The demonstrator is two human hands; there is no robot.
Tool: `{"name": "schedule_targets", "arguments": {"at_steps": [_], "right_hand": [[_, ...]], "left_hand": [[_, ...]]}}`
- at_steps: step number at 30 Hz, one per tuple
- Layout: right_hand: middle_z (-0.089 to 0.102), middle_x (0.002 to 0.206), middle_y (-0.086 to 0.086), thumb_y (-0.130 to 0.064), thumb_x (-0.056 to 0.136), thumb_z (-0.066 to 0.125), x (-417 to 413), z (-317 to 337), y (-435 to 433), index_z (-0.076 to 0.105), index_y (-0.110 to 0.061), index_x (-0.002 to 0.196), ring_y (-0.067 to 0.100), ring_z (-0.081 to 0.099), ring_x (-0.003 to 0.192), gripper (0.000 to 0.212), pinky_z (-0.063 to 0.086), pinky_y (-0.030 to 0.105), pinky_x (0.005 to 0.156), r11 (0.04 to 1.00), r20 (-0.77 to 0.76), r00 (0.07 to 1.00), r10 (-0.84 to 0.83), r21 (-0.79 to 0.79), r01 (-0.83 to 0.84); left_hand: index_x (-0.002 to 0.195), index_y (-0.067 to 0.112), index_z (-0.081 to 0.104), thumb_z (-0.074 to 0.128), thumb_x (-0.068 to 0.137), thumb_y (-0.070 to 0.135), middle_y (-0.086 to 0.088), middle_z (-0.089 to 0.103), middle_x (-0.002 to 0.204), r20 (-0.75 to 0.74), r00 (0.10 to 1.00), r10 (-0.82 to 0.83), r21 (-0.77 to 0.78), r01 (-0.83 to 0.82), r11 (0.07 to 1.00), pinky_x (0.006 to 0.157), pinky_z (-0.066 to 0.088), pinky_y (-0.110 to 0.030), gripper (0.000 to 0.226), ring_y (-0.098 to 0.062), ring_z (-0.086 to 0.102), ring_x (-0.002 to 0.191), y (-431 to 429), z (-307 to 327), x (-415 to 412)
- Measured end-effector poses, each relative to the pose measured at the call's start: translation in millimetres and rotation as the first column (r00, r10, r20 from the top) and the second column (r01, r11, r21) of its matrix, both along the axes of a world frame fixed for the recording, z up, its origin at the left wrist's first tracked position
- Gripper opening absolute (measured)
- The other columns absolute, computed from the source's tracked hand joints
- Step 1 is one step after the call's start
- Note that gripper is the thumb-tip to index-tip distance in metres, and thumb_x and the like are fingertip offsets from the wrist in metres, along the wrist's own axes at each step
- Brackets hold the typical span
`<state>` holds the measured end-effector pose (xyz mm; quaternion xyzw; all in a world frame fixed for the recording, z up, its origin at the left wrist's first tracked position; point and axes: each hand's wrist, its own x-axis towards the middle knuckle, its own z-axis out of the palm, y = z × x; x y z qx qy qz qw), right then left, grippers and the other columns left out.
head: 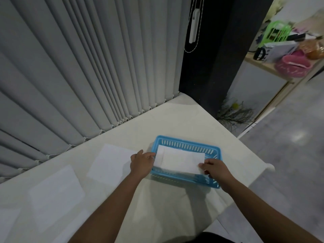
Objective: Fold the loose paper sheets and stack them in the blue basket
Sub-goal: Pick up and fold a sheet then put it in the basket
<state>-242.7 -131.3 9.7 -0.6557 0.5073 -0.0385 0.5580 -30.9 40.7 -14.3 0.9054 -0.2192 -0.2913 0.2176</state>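
Cream tabletop, blue basket at 3 o'clock of loose sheets. Left hand, right hand pinching folded sheet over basket; better lower flat, release together.

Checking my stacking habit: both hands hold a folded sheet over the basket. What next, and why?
Probably lower the folded white paper sheet flat into the blue slotted plastic basket and release; the left hand and right hand pinch its ends above it.
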Motion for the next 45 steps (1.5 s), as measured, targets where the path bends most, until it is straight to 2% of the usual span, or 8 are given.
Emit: {"name": "schedule_targets", "arguments": {"at_steps": [3, 12, 19, 23, 29, 35, 40, 45], "right_hand": [[0.051, 0.059, 0.006, -0.011, 0.086, 0.067, 0, -2, 0, 0.056, -0.007, 0.069, 0.013, 0.046, 0.051, 0.021, 0.037, 0.023, 0.049, 1.0, -0.005, 1.0, -0.007, 0.021, 0.007], [0.056, 0.057, 0.003, -0.015, 0.085, 0.069, 16, -9, 8, 0.057, -0.012, 0.061, 0.019, 0.052, 0.058, 0.027, 0.038, 0.027, 0.056, 0.999, -0.032, 0.999, 0.006, -0.041, -0.008], [0.061, 0.068, 0.004, -0.018, 0.087, 0.066, 14, -8, 5, 0.062, -0.011, 0.068, 0.019, 0.056, 0.066, 0.021, 0.044, 0.03, 0.064, 0.99, -0.051, 0.994, 0.096, -0.103, -0.101], [0.064, 0.075, 0.008, -0.02, 0.088, 0.066, 14, -11, 3, 0.066, -0.006, 0.078, 0.02, 0.058, 0.069, 0.017, 0.047, 0.032, 0.067, 0.989, -0.078, 0.992, 0.096, -0.105, -0.104], [0.06, 0.065, 0.005, -0.016, 0.086, 0.067, 20, -15, 9, 0.063, -0.007, 0.07, 0.019, 0.055, 0.062, 0.02, 0.044, 0.032, 0.064, 0.987, -0.051, 0.995, 0.087, -0.133, -0.093], [0.062, 0.07, 0.009, -0.018, 0.087, 0.066, 21, -17, 11, 0.065, 0.002, 0.08, 0.018, 0.055, 0.063, 0.022, 0.044, 0.029, 0.061, 0.986, -0.068, 0.992, 0.107, -0.122, -0.115], [0.056, 0.062, 0.004, -0.018, 0.086, 0.067, 19, -17, 8, 0.057, -0.01, 0.063, 0.021, 0.054, 0.062, 0.026, 0.043, 0.034, 0.066, 0.985, -0.067, 0.991, 0.116, -0.123, -0.124], [0.056, 0.061, 0.003, -0.016, 0.086, 0.068, 24, -16, 9, 0.057, -0.01, 0.063, 0.02, 0.054, 0.061, 0.026, 0.043, 0.032, 0.063, 0.984, -0.065, 0.992, 0.107, -0.134, -0.115]], "left_hand": [[0.13, 0.041, 0.053, 0.03, 0.099, 0.035, -0.007, 0.029, 0.156, 0.013, 0.998, -0.067, 0.041, 0.066, 0.997, 0.113, 0.024, -0.04, 0.039, -0.03, 0.018, 0.142, -2, -4, -1], [0.133, 0.038, 0.051, 0.033, 0.099, 0.035, -0.006, 0.026, 0.157, -0.011, 0.998, -0.061, -0.006, 0.061, 0.998, 0.115, 0.022, -0.041, 0.039, -0.028, 0.015, 0.143, -3, -12, -1], [0.135, 0.037, 0.05, 0.038, 0.098, 0.031, -0.008, 0.026, 0.157, -0.027, 0.996, -0.08, -0.022, 0.08, 0.997, 0.116, 0.019, -0.038, 0.039, -0.027, 0.014, 0.143, 0, -15, 1], [0.134, 0.034, 0.051, 0.037, 0.098, 0.029, -0.008, 0.037, 0.148, -0.036, 0.996, -0.076, -0.038, 0.074, 0.997, 0.112, 0.025, -0.039, 0.039, -0.029, 0.02, 0.138, -1, -14, 0], [0.135, 0.032, 0.051, 0.036, 0.099, 0.031, -0.004, 0.038, 0.146, -0.042, 0.997, -0.066, -0.044, 0.065, 0.997, 0.112, 0.028, -0.041, 0.039, -0.028, 0.021, 0.138, -2, -9, -1], [0.135, 0.031, 0.052, 0.035, 0.099, 0.032, -0.004, 0.044, 0.139, -0.039, 0.997, -0.072, -0.052, 0.07, 0.996, 0.11, 0.03, -0.041, 0.039, -0.029, 0.025, 0.135, -1, -7, -3], [0.133, 0.03, 0.053, 0.03, 0.099, 0.024, -0.004, 0.045, 0.136, -0.069, 0.996, -0.054, -0.087, 0.048, 0.995, 0.113, 0.028, -0.041, 0.042, -0.029, 0.024, 0.134, -2, -8, -2], [0.132, 0.031, 0.056, 0.026, 0.098, 0.019, -0.009, 0.047, 0.122, -0.11, 0.993, -0.038, -0.124, 0.025, 0.992, 0.113, 0.031, -0.044, 0.046, -0.029, 0.028, 0.128, -1, -10, 0]]}}
